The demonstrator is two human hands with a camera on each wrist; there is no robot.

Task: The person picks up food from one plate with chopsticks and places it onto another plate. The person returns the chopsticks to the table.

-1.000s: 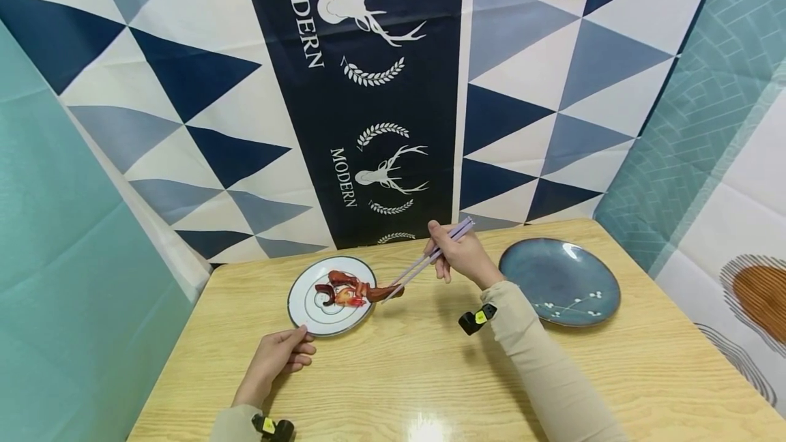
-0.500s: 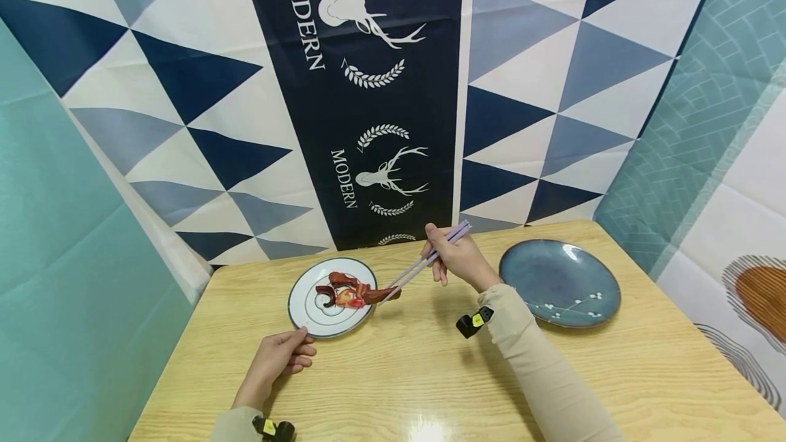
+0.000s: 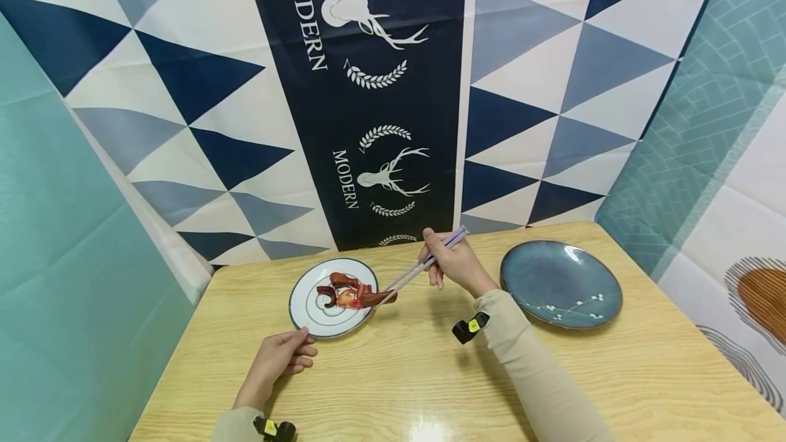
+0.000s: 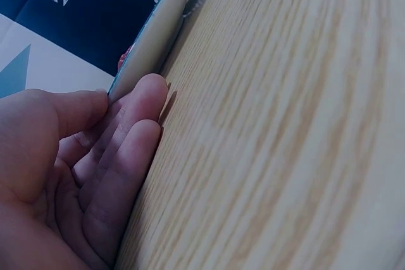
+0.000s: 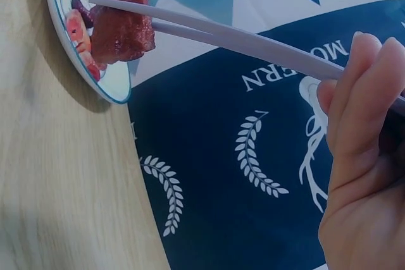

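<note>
My left hand pinches the near rim of a white plate with a blue edge. The left wrist view shows the thumb on the rim and fingers under the plate. Lilac chopsticks are gripped in my right hand. Their tips clasp a reddish-brown piece of meat above the plate's right edge. Other red and brown food pieces, one looking like a shrimp, lie on the white plate. In the right wrist view, part of the right hand is cut off by the frame.
A dark blue oval plate with a white blossom pattern stands at the right, beyond my right forearm. Both plates are on a light wooden table. A patterned cloth wall rises behind the table's far edge.
My right hand has shifted slightly left, bringing the chopsticks and the piece of meat a little further over the white plate. The left hand stays at the rim.
</note>
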